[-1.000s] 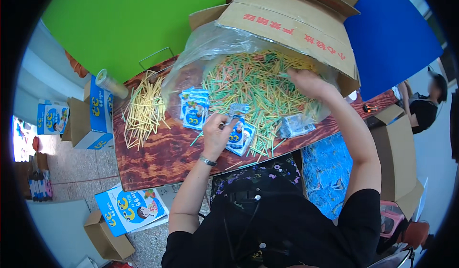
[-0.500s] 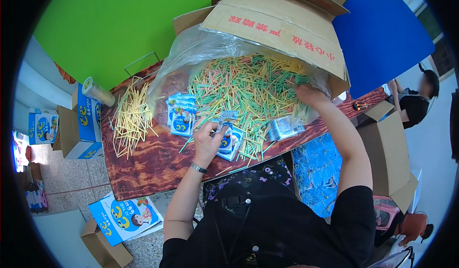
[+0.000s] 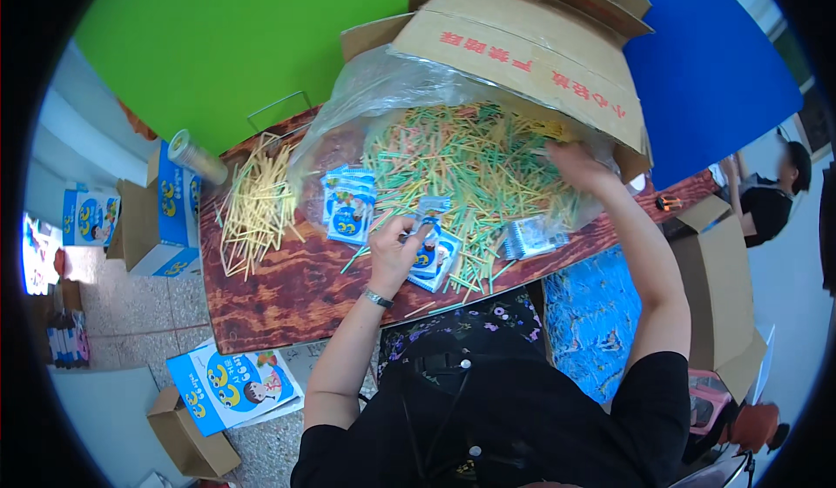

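My left hand (image 3: 396, 249) is closed on the top of a small blue-and-white packet (image 3: 427, 235), seemingly clear near its upper edge. Under it, similar packets (image 3: 440, 266) lie near the table edge. My right hand (image 3: 579, 170) reaches into the far right of a big heap of thin pastel sticks (image 3: 461, 153), green, pink and yellow. Its fingers are blurred, and whether they hold sticks cannot be made out. The heap spills from a clear plastic liner (image 3: 366, 87) in a tipped cardboard carton (image 3: 522, 35).
Left on the wood-patterned table (image 3: 270, 305) lie a pale yellow stick pile (image 3: 259, 205), a clear jar (image 3: 196, 157) and more packets (image 3: 348, 205). Flat clear wrappers (image 3: 533, 237) lie right of my left hand. Open cartons (image 3: 718, 288) stand right; another person (image 3: 771, 196) is beyond.
The whole view has shifted slightly, so the table appears farther right. My right hand stays at the heap, its fingers now smeared by motion. My left hand keeps the packet.
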